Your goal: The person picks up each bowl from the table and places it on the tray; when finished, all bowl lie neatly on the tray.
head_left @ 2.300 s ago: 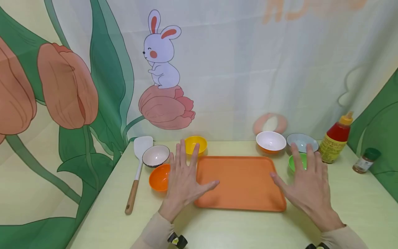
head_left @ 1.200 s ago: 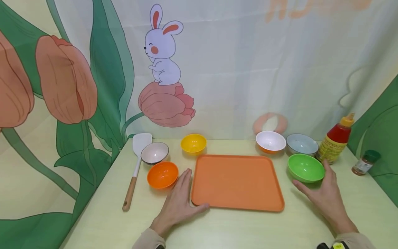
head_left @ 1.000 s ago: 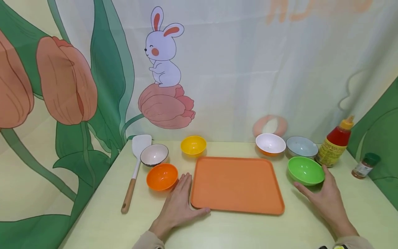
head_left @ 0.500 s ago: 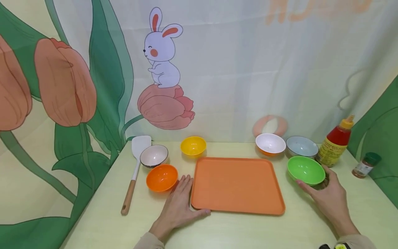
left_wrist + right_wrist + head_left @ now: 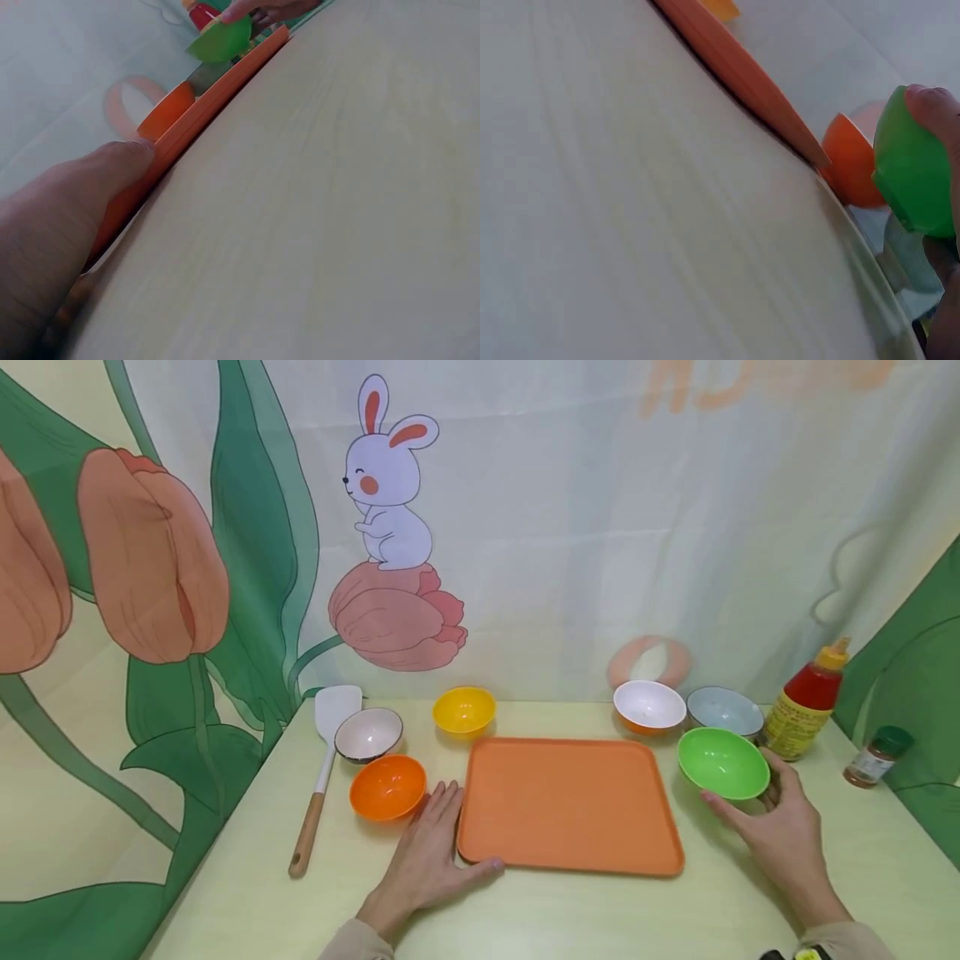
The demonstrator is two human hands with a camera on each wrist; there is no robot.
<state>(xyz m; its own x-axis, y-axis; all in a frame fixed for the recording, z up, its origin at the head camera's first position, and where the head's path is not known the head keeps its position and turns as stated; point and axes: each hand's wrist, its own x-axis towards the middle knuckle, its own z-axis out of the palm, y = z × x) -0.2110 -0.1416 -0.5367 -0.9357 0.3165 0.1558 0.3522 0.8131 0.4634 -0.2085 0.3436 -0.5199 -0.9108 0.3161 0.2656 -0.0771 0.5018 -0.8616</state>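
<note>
My right hand grips a green bowl, thumb on the near rim and fingers round its right side. In the right wrist view the green bowl hangs above the table. My left hand lies with straight fingers along the left side of an orange tray, its thumb at the tray's front edge. In the left wrist view that thumb touches the tray's rim. An orange bowl stands just beyond the left fingertips.
At the back left are a spatula, a dark-rimmed bowl and a yellow bowl. Along the back right stand a white-and-orange bowl, a grey bowl, a red sauce bottle and a spice jar.
Both hands came down from over the table. My right hand took hold of the green bowl and has lifted it slightly left. My left hand settled beside the tray and stays there.
</note>
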